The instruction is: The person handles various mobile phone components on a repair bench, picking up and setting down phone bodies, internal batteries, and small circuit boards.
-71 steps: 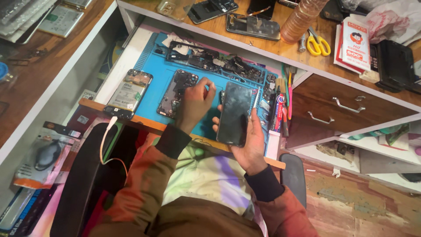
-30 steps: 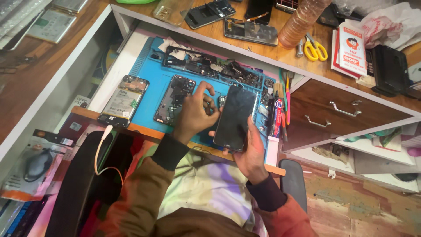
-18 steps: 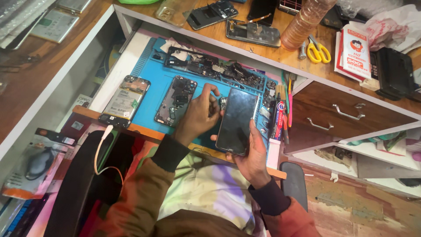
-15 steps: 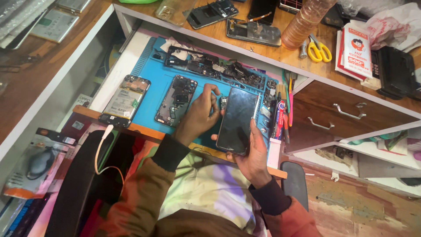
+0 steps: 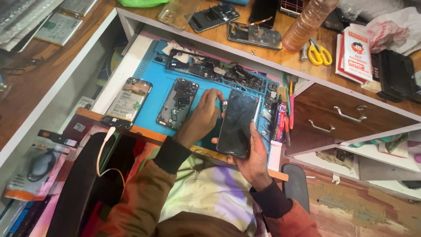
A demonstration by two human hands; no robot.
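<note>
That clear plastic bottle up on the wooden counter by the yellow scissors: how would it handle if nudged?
The bottle looks tall and narrow, so it would probably tip rather than slide. Its thin clear plastic likely dents under a squeeze. If it falls it should roll, and the scissors and dismantled phone lie close by on the counter.

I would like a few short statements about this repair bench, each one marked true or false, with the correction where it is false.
1. The right hand holds a dark phone screen. True.
2. The left hand rests on the yellow scissors. False: it is over the blue mat, with a small part at its fingertips; the scissors lie on the upper desk.
3. An opened phone body lies on the blue mat, left of the left hand. True.
4. The plastic bottle stands on the blue mat. False: it is on the wooden desk above.
</note>
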